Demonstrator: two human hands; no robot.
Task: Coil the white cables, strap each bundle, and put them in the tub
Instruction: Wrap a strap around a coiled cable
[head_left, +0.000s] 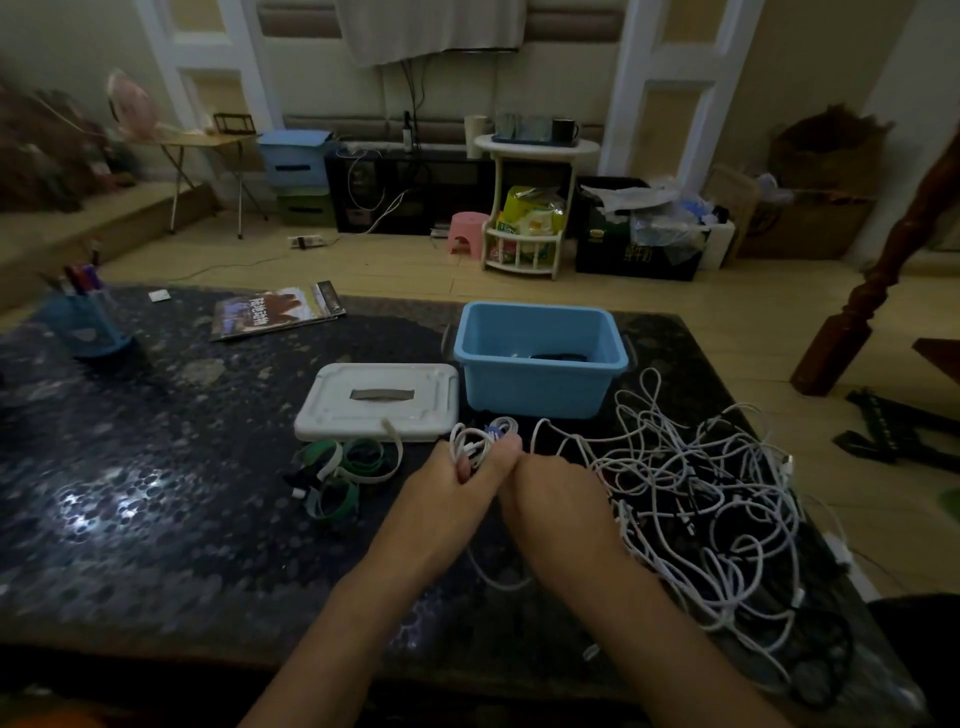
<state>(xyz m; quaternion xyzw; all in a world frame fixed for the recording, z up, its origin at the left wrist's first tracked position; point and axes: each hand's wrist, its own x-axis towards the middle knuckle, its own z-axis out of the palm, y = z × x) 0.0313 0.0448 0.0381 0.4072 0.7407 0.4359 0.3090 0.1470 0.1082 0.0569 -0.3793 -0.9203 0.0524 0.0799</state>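
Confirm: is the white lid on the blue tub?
No, the white lid lies flat on the table, left of the open blue tub.

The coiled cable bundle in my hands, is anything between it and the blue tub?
Nothing visible blocks it. The coiled bundle, held by both hands, sits just in front of the blue tub, whose top is open; its white lid lies to the left.

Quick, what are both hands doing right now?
Left hand: gripping the coiled white cable.
Right hand: fingers hidden behind its back, by the coil; cannot tell if it grips anything.
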